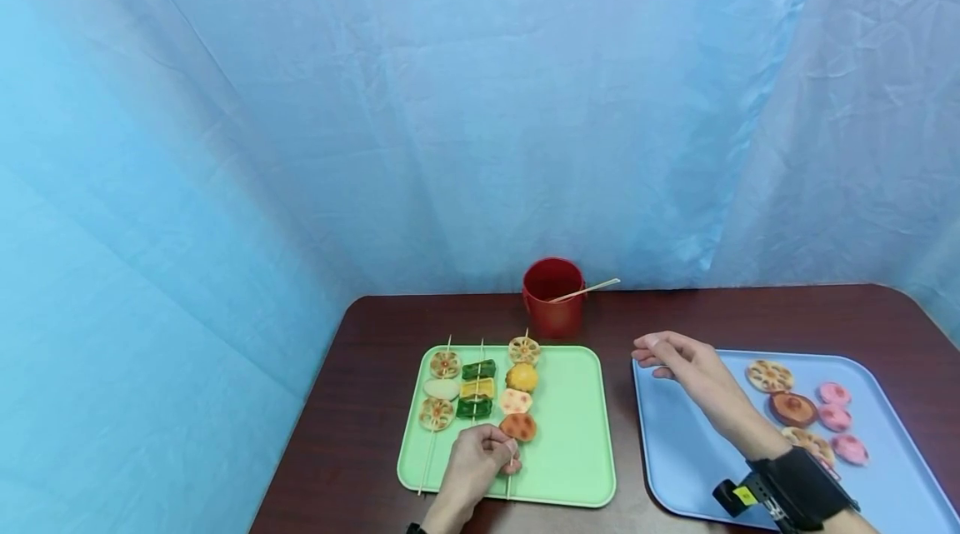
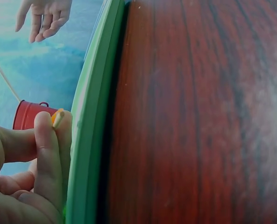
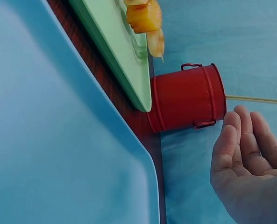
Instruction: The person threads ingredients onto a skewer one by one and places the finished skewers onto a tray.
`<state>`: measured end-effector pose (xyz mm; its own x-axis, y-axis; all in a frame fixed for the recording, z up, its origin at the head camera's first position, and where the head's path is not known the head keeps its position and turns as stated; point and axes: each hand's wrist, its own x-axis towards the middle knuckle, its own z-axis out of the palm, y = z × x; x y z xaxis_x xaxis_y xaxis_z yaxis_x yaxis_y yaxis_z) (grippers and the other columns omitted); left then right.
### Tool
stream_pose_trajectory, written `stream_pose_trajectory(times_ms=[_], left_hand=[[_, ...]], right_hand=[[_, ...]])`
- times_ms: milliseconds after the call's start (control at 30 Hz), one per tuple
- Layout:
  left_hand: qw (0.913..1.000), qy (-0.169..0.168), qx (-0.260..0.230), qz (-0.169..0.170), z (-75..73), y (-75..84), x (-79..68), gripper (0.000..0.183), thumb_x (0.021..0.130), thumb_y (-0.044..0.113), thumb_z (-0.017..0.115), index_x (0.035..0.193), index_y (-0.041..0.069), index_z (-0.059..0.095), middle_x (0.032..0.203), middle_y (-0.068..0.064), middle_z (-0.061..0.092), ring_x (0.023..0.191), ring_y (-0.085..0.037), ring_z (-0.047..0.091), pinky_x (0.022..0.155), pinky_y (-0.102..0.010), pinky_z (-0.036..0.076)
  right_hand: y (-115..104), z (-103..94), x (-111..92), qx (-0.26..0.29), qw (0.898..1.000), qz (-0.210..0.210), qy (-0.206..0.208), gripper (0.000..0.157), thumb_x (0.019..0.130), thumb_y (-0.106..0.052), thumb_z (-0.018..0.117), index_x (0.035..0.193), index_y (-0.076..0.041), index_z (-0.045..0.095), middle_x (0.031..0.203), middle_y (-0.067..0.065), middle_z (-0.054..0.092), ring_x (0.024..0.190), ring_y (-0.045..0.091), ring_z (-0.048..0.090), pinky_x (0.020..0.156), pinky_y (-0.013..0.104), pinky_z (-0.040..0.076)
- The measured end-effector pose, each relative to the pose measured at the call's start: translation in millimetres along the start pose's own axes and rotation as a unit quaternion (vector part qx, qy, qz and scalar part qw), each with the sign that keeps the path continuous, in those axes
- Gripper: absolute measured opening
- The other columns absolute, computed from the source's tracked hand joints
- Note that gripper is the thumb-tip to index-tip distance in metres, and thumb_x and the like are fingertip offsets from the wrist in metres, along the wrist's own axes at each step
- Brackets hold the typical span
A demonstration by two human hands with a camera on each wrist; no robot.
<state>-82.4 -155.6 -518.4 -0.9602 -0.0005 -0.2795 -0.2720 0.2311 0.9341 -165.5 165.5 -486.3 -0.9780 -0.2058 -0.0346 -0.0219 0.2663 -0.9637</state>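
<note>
There on the bench (image 1: 337, 417), one tray (image 1: 570, 451) carries skewers (image 1: 477, 389); from it the bucket (image 1: 558, 319), a stick (image 1: 602, 286) in it, stands at one o'clock, and another tray (image 1: 690, 455), bearing loose slices (image 1: 793, 409), at three.

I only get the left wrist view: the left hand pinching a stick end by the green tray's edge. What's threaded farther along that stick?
Observer: In the head view, the skewer in the left hand carries four pieces: a lotus slice at the far end, then a yellow piece, a pale pink slice and an orange-brown piece.
Operator: Any other loaded skewers nearby?
Observer: Yes, two lie to its left on the green tray: one with lotus slices at both ends, one with green pieces at both ends.
Operator: And loose food anywhere?
Observer: At least three pink pieces lie on the blue tray, to the right of the green one.
</note>
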Motion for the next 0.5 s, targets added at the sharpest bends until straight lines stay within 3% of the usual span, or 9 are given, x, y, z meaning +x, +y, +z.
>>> stream_pose_trajectory(times_ms=[300,400,500], left_hand=[[0.9999,-0.001,0.015,-0.003,-6.1,1.0,0.3,0.01,0.085,0.003,0.066,0.089,-0.006,0.067,0.075,-0.01,0.069,0.067,-0.018,0.068,0.063,-0.027,0.056],[0.9951,0.001,0.095,0.026,-10.4,4.6,-1.7,0.012,0.085,0.012,0.068,0.087,0.0,0.072,0.07,-0.004,0.069,0.061,-0.014,0.067,0.059,-0.027,0.055],[0.9741,0.022,0.213,0.072,-16.4,13.2,-5.7,0.015,0.085,0.025,0.068,0.084,0.013,0.075,0.065,0.007,0.067,0.055,-0.006,0.062,0.057,-0.026,0.051]], right_hand=[[1,-1.5,-1,0.001,1.0,0.001,-0.001,0.056,0.099,-0.05,0.042,0.125,-0.003,0.058,0.118,0.015,0.064,0.103,0.022,0.062,0.086,0.041,0.051],[2,-2.2,-2,0.005,1.0,0.0,-0.002,0.056,0.099,-0.049,0.042,0.125,-0.002,0.058,0.118,0.016,0.064,0.103,0.022,0.062,0.085,0.04,0.051],[3,-4.1,-3,0.008,1.0,-0.004,-0.001,0.056,0.099,-0.048,0.043,0.125,-0.001,0.058,0.119,0.018,0.063,0.103,0.024,0.062,0.085,0.038,0.052]])
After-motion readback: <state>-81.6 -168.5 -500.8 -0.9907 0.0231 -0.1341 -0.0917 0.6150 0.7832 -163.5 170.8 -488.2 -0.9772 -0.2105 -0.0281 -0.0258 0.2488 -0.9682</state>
